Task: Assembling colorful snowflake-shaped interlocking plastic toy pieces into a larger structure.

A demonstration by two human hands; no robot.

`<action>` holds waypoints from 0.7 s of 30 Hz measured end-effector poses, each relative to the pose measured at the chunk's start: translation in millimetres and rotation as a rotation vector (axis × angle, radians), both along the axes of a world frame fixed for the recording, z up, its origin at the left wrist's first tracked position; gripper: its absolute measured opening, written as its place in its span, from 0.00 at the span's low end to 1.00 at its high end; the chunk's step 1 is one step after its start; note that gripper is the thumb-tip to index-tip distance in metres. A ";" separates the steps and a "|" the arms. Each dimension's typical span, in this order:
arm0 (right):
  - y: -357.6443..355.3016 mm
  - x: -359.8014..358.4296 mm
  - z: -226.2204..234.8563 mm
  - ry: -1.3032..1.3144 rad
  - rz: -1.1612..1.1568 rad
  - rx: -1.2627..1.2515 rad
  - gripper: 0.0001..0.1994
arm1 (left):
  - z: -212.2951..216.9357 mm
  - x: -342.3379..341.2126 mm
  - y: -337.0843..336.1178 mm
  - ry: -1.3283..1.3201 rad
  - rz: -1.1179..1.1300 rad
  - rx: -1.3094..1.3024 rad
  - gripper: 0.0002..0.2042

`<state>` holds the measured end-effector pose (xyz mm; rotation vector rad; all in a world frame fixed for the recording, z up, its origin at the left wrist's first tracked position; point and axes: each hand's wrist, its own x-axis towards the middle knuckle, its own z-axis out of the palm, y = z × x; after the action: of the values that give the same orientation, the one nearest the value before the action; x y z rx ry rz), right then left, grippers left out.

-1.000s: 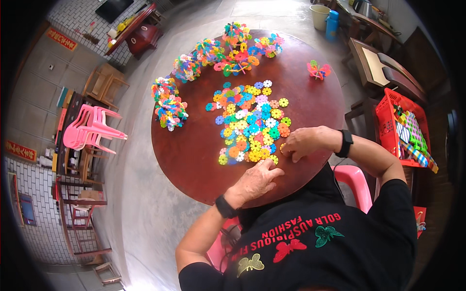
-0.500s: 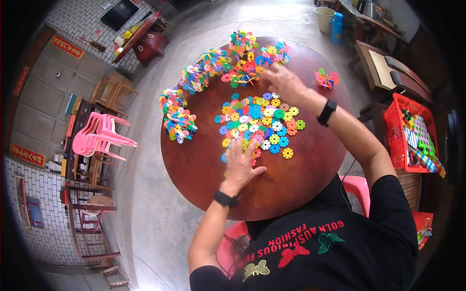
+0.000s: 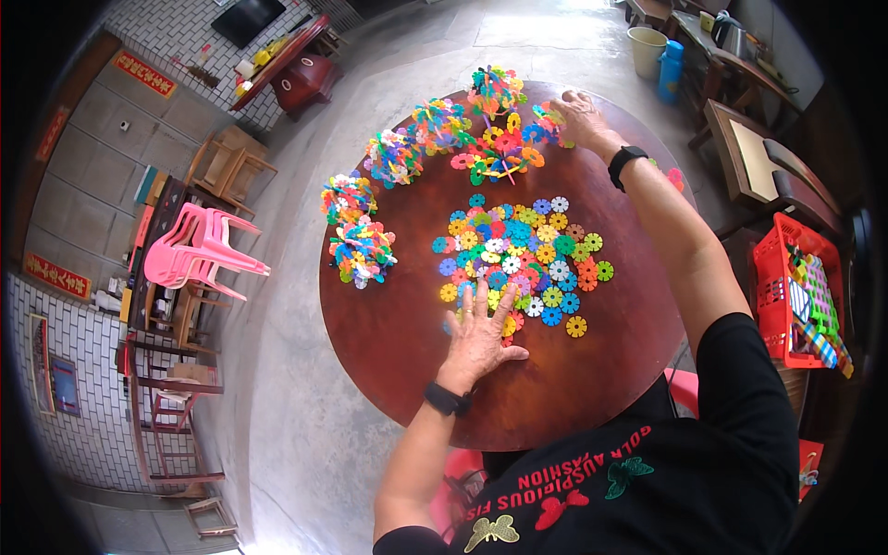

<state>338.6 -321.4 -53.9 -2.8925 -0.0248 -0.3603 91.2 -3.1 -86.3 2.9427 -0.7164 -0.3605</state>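
Loose snowflake discs in many colours lie in a flat pile mid-table. My left hand is open, fingers spread over the near edge of this pile. At the table's far side, my right hand is beside a cluster of joined discs; its fingers look stretched out, partly covering the cluster's right side. To the left of that are a multicoloured joined piece and a round ball of discs. More disc balls curve along the left edge of the table.
The round brown table stands before me. A small pink joined piece shows past my right forearm. At the right is a red plastic basket of toys; pink chairs are stacked at the left. A bucket stands beyond the table.
My right hand has moved farther off, around to the right side of the far cluster. My left hand stays by the pile's near edge. The whole view has shifted a little.
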 end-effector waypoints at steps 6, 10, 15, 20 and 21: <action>-12.4 -20.1 -10.6 -0.180 0.080 0.096 0.21 | 2.2 0.2 -2.4 0.011 0.024 -0.027 0.54; -22.6 -61.3 -1.1 -0.268 0.142 0.115 0.18 | 0.5 -1.0 -1.5 -0.002 0.034 -0.054 0.54; -1.5 -149.2 29.2 -0.480 0.358 0.144 0.20 | -0.5 -0.8 5.4 -0.070 0.039 -0.166 0.48; 53.0 -238.4 60.3 -0.548 0.615 0.222 0.16 | 21.0 -16.5 -8.0 0.311 0.295 -1.314 0.32; 63.0 -251.5 62.1 -0.561 0.657 0.227 0.15 | 28.6 -25.2 -9.0 0.597 0.349 -1.603 0.32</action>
<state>87.1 -258.4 8.2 -2.2927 -0.9226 -0.9362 66.0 -12.1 -57.6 1.2767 -0.1601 -0.3371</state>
